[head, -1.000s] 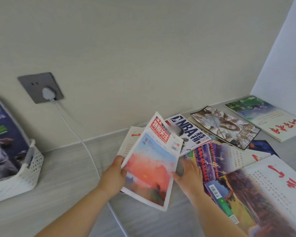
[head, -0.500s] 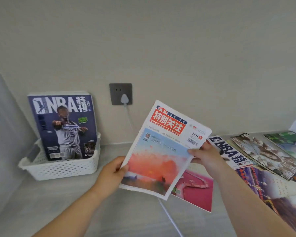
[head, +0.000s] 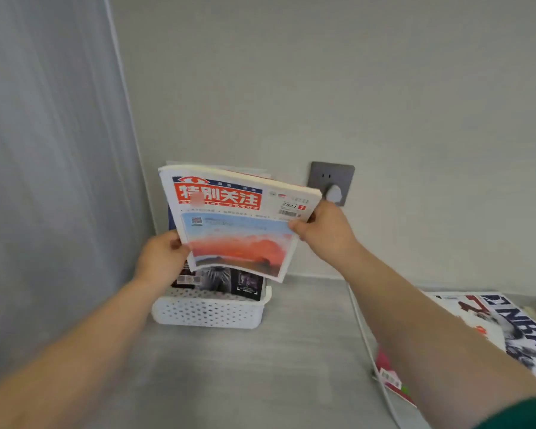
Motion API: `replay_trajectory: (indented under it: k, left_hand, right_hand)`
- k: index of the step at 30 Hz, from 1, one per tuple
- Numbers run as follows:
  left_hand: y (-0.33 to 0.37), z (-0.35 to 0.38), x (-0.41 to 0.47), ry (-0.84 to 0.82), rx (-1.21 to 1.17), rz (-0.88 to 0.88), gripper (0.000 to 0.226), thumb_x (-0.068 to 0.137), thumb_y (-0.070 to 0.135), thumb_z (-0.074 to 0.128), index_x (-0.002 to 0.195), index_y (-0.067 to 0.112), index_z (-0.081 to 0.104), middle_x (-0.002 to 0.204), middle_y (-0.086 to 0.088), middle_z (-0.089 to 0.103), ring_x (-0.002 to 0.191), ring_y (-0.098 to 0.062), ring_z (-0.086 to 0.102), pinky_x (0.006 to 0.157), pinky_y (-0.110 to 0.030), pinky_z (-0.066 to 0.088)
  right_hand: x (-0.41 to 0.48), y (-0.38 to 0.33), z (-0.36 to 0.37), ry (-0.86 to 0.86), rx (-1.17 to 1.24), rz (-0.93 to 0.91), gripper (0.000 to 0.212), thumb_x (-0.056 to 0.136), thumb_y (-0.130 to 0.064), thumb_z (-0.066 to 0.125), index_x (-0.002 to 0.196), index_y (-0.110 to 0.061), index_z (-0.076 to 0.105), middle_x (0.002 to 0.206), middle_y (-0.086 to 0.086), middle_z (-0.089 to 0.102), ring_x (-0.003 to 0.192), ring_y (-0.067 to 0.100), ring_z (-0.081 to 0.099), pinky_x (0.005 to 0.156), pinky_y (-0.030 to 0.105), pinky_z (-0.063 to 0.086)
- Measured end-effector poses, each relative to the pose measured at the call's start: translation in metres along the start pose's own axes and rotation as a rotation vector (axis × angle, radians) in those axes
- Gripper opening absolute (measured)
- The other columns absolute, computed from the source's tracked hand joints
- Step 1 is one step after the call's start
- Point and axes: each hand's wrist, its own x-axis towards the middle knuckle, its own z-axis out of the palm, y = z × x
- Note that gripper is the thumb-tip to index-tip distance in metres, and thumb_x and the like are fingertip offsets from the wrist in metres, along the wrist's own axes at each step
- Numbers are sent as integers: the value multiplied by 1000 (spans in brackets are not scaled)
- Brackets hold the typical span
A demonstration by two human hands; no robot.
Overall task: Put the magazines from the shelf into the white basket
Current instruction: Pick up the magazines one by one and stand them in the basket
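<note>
Back wall [head: 322, 88] fills most of my feed, grey side panel [head: 44, 150] on the left, grey shelf surface [head: 260, 366] below. Held magazine [head: 235, 224], red title bar, orange-sky cover, is up in the air facing me, slightly tilted, directly over the white basket [head: 208, 314] and not touching it from what I can see. NBA magazine [head: 514, 332] lies flat on the shelf at the far right, well apart from the basket. Basket sits in the corner against wall and panel. Left hand [head: 161, 258] grips the held magazine's lower left edge, thumb on the cover. Right hand [head: 325, 233] pinches its upper right edge. Dark magazine [head: 229, 281] stands upright inside the basket, mostly hidden behind the held one. Pink magazine [head: 387, 370] peeks out beside my right forearm. Grey socket [head: 331, 178] on the wall, white plug [head: 334, 193] in it, white cable [head: 362, 332] running down across the shelf.
</note>
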Motion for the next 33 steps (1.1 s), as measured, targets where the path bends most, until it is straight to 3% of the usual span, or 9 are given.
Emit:
replay_trajectory:
  k: [5,8,13,18,22,26,28,30,33]
  left_hand:
    - [-27,-13,37,25,-22,-108,20,86,8,53,103,4,62,112,-20,65,84,-27,56,74,-34,42]
    - [-44,-12,47,-11,19,-172,14,87,10,50,92,10,63,105,-18,67,77,-26,55,63,-31,41]
    - [-66,6,57,-47,19,-262,19,88,6,48,99,5,62,109,-20,65,86,-31,59,65,-30,42]
    - [-74,20,67,-49,-18,-264,21,88,9,49,107,10,58,114,-14,64,83,-23,58,59,-26,44]
    - [-69,27,75,16,-159,-260,54,84,1,52,133,14,34,132,-12,51,119,-31,50,90,-46,47]
    - [-61,35,83,-66,-289,-272,50,82,-9,47,123,18,39,117,-7,56,112,-25,50,80,-38,43]
    - [-57,37,87,-75,-355,-265,52,82,-10,45,123,21,40,108,-1,53,110,-23,48,80,-37,40]
    - [-56,38,89,-68,-397,-267,52,82,-9,45,123,22,40,108,1,52,114,-28,48,85,-41,42]
    - [-58,38,90,-55,-426,-284,56,83,-8,46,129,22,35,124,-8,54,120,-31,46,95,-49,41]
  right_hand:
    - [33,-3,50,-16,-42,6,31,82,-3,53,112,-4,61,119,14,64,105,28,61,80,26,46]
    - [43,8,77,-63,-39,78,32,83,-5,53,114,-5,58,122,13,62,106,28,60,83,30,47]
    - [48,37,110,-110,19,248,27,85,-8,51,112,-10,58,120,9,63,88,17,56,72,26,47]
    - [58,51,121,-72,62,269,24,86,-6,50,108,-12,57,116,6,63,90,17,56,71,26,47]
    - [56,57,135,16,129,235,54,81,-3,58,128,-18,37,133,4,45,124,22,42,103,40,41]
    - [54,63,136,160,187,359,71,84,-5,55,141,-20,16,149,1,25,136,22,26,110,43,28]
    - [58,65,135,71,308,380,61,85,-2,52,134,-24,23,141,-2,36,126,21,40,101,37,39]
    - [62,62,135,-14,350,335,52,84,4,49,120,-28,31,118,-5,49,113,20,50,87,29,44]
    - [67,58,140,-43,391,275,61,81,12,46,129,-21,30,111,-7,47,108,15,48,68,5,47]
